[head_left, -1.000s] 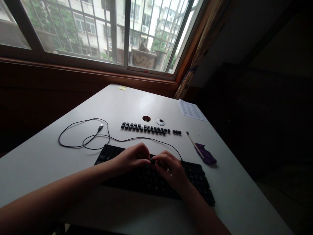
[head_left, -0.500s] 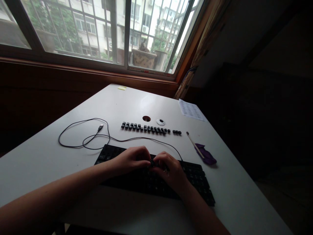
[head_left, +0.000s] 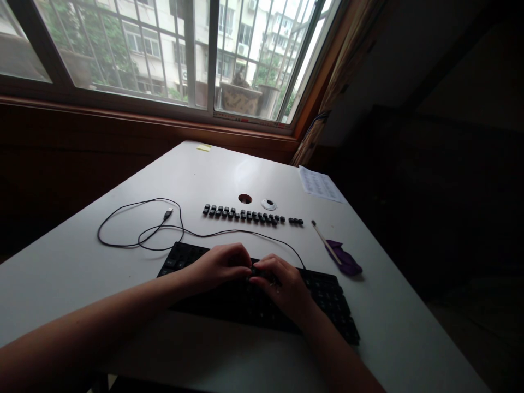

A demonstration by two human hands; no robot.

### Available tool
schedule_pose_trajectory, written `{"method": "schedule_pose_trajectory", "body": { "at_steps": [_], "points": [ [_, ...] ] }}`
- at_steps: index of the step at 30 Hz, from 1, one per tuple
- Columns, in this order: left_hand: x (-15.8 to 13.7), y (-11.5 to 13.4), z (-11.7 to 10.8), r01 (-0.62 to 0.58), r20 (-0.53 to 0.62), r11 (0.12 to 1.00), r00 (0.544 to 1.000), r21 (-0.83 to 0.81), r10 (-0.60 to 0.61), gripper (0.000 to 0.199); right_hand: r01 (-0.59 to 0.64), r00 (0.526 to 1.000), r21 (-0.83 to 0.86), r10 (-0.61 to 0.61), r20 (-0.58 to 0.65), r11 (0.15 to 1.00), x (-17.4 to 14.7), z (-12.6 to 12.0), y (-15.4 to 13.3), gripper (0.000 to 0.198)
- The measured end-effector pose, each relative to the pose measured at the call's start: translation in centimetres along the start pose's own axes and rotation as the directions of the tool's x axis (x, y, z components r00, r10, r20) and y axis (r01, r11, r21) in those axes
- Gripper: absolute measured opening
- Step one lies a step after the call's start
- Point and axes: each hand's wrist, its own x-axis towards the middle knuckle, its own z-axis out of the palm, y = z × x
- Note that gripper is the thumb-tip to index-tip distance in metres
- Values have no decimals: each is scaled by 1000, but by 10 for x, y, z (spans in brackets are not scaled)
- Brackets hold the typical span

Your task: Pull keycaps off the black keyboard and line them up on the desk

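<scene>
Close to the front edge of the white desk (head_left: pixel 413 344), the black keyboard (head_left: pixel 256 310) lies unmoved. Over its far half, the left hand (head_left: pixel 224 265) and right hand (head_left: pixel 287 284) meet at the fingertips; the right thumb has edged leftward, clamping a small dark piece (head_left: pixel 256 271), so handling appears centred on one spot. Whether the left fingers grip it too, I cannot tell; the keys beneath are hidden, and a bright glint (head_left: pixel 277 286) by the right palm is unclear.

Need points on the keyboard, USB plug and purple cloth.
keyboard (head_left: pixel 245 302): head view, on the dark keys near its middle
USB plug (head_left: pixel 167 214): head view, on the plug's middle
purple cloth (head_left: pixel 349 263): head view, on its crumpled middle
</scene>
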Motion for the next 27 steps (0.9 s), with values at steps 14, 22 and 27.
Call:
{"method": "schedule_pose_trajectory", "body": {
  "at_steps": [14, 22, 27],
  "points": [
    [0, -1, 3, 37, 10, 999, 999, -39, -37, 22, 24, 998, -24, -22, 52, 999, 0, 1, 0, 22],
    [0, 2, 3, 69, -17, 994, 997, -84, -71, 21, -3, 997, -65, 8, 76, 998, -2, 2, 0, 23],
    [1, -1, 3, 75, -6, 979, 997, -188, -77, 25, 2, 997, -111, 6, 71, 994, -4, 4, 2, 18]
  ]
}}
